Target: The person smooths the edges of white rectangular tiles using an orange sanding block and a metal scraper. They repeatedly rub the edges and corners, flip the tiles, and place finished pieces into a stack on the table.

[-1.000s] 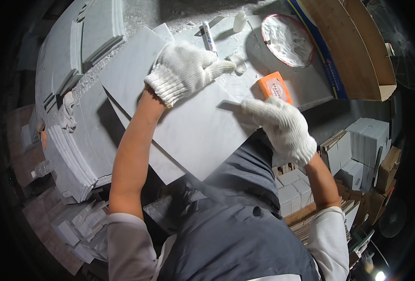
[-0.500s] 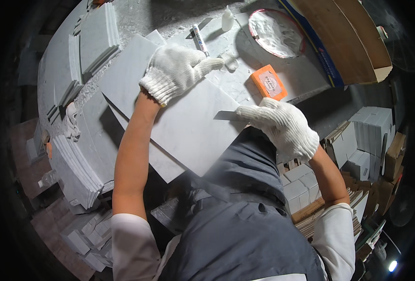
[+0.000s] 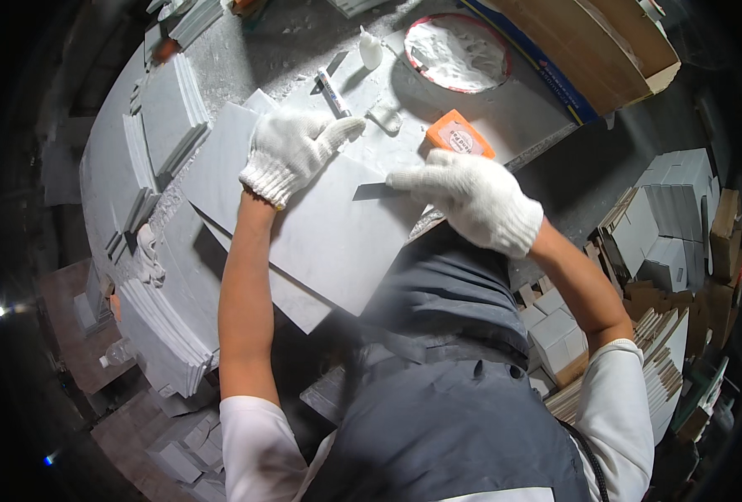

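Observation:
A pale grey-white square stone tile (image 3: 329,226) lies on top of another tile, turned at an angle on the worktable. My left hand (image 3: 291,152), in a white knit glove, is closed over its far edge, thumb stretched to the right; the other fingertips are hidden. In my right hand (image 3: 475,199), also gloved, is a thin flat grey scraper blade (image 3: 375,192), pinched at one end with the forefinger along it. The blade lies low over the tile's right part; I cannot tell whether it touches. An orange hand pad (image 3: 459,135) sits just beyond my right hand.
Beyond the tile are a marker pen (image 3: 333,92), a small white squeeze bottle (image 3: 370,50) and a red-rimmed bowl of white paste (image 3: 457,52). An open cardboard box (image 3: 588,46) stands far right. Tile stacks (image 3: 166,109) line the left; white boxes (image 3: 676,201) stand right.
The view has turned a little, shifting the whole scene. My right hand has slid slightly left and away from me with the scraper blade. My left hand stays on the tile.

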`<state>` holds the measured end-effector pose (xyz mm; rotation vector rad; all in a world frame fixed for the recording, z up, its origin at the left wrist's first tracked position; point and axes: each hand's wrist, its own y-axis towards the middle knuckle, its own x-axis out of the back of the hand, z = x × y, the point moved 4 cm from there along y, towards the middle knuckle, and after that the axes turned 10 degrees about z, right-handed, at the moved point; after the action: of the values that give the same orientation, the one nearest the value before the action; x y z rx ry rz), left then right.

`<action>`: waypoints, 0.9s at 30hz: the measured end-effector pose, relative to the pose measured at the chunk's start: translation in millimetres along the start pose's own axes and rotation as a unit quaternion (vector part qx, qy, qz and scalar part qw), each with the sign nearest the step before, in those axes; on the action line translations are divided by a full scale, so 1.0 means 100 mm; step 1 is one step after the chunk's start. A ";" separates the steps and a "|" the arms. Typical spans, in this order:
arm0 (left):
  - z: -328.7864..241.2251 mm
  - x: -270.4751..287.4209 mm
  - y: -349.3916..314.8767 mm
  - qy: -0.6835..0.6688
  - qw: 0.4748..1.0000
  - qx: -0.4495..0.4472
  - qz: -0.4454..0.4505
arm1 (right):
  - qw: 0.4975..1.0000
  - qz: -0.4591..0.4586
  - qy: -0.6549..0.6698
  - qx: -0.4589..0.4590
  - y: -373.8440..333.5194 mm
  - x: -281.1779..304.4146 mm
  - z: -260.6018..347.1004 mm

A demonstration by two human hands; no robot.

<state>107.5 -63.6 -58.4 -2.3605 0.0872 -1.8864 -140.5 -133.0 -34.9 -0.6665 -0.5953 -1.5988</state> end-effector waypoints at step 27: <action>-0.03 0.00 -0.05 -0.008 0.999 -0.034 -0.021 | 0.995 -0.036 0.086 -0.029 -0.20 -0.31 0.21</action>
<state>104.6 -58.7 -57.5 -2.4394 0.1036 -1.9137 -155.8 -93.6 -42.2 -0.5492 -0.4520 -1.7255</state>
